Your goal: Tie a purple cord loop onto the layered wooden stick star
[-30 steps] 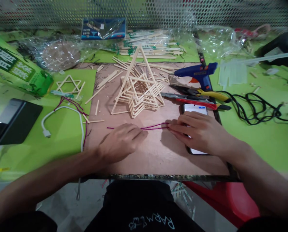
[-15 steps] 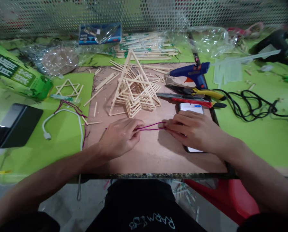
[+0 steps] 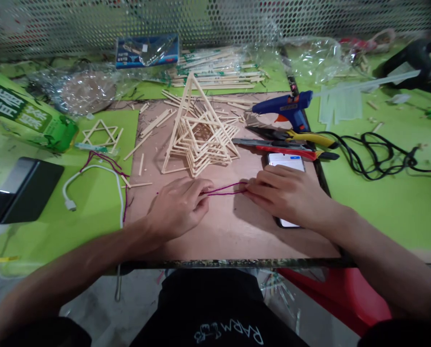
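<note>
A doubled length of purple cord [image 3: 227,190] stretches between my two hands, low over the brown board [image 3: 215,236]. My left hand [image 3: 182,203] pinches one end of the span, fingertips pressed together. At the other end my right hand [image 3: 280,193] grips the cord, its fingers closed. Beneath the right hand lies a lit phone [image 3: 286,160], partly covered. Just beyond the hands stands a star-shaped stack of glued wooden sticks [image 3: 201,144] with a tall triangle of sticks [image 3: 165,153] against it.
Right of the stack lie a blue glue gun [image 3: 282,107], yellow-handled pliers [image 3: 311,139] and a red-handled cutter [image 3: 291,150]. A black cable [image 3: 372,154] coils farther right. On the left are a green drink carton [image 3: 27,111], a power bank [image 3: 23,189], a white cable [image 3: 92,167] and a small stick star [image 3: 100,134].
Both hands keep hold of the cord in nearly the same place. The whole view has shifted very slightly.
</note>
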Demonstrator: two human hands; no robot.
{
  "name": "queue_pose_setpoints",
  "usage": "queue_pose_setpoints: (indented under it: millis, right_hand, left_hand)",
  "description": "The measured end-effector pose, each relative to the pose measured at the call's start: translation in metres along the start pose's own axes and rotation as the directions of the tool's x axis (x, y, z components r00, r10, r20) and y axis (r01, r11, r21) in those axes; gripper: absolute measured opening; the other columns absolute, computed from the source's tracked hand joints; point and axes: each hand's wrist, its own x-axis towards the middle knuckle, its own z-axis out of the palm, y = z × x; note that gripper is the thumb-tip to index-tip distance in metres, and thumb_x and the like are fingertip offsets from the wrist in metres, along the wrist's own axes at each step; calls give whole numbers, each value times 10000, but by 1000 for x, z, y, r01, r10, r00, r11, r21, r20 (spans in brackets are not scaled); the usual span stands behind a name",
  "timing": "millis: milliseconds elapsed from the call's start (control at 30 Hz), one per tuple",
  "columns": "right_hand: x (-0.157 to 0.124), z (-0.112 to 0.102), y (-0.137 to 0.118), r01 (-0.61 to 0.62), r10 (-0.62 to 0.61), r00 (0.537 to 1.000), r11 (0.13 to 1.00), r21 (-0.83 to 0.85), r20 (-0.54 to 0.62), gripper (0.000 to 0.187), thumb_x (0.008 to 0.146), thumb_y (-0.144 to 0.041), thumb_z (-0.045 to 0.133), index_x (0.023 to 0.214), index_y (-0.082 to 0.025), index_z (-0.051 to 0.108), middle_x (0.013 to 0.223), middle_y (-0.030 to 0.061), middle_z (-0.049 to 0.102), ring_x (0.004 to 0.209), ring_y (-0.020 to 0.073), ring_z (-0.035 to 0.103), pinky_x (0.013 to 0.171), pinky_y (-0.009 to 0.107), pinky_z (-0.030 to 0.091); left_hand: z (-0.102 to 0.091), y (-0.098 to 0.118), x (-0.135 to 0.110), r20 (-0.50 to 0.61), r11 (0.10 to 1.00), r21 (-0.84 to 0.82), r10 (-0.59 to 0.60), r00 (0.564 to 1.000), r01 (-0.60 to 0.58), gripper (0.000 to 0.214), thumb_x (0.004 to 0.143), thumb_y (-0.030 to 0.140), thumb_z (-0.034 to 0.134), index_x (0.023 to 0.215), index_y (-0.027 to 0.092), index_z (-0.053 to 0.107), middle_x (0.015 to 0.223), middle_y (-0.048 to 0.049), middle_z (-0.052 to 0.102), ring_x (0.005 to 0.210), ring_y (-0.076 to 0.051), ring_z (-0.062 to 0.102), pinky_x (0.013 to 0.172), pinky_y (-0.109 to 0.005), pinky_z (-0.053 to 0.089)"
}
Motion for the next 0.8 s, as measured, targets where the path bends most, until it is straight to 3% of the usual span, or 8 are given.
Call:
queue_pose_setpoints:
  millis: [333, 500, 600, 800]
  right_hand:
    - [1, 3, -3, -3, 3, 1000, 1000, -23, -9, 227, 973, -221, 555, 838, -173, 731, 750, 38, 614, 755, 167, 543, 699, 315, 396]
    - [0, 4, -3, -9, 9, 1000, 1000, -29, -4, 232, 978, -243, 550, 850, -177, 731, 766, 37, 618, 774, 174, 552, 708, 319, 405]
    - [-1, 5, -1, -3, 3, 1000, 999, -33, -8, 228, 973, -240, 558, 834, -174, 726, 758, 36, 614, 769, 176, 556, 705, 322, 418]
    - [-2, -6, -7, -2, 18, 992, 992, 126, -127, 137, 956, -226, 590, 978, -178, 716, 839, 46, 658, 797, 166, 576, 741, 318, 471]
  left_hand:
    - [1, 1, 0, -19, 997, 46, 67, 998, -67, 173, 902, 110, 580, 1057, 186, 580, 972, -7, 729, 881, -173, 677, 803, -324, 534]
    - [4, 1, -2, 84, 965, 191, 168, 982, -182, 262, 947, 91, 514, 1205, 128, 537, 1011, -77, 690, 919, -221, 628, 806, -357, 520]
    - [7, -3, -2, 129, 966, 175, 170, 977, -191, 317, 956, 80, 494, 1272, 98, 491, 1079, -107, 659, 976, -235, 594, 858, -369, 513]
    - [5, -9, 0, 20, 987, 95, 132, 991, -133, 275, 994, 136, 473, 1269, 134, 469, 1050, -80, 642, 940, -208, 571, 848, -361, 516]
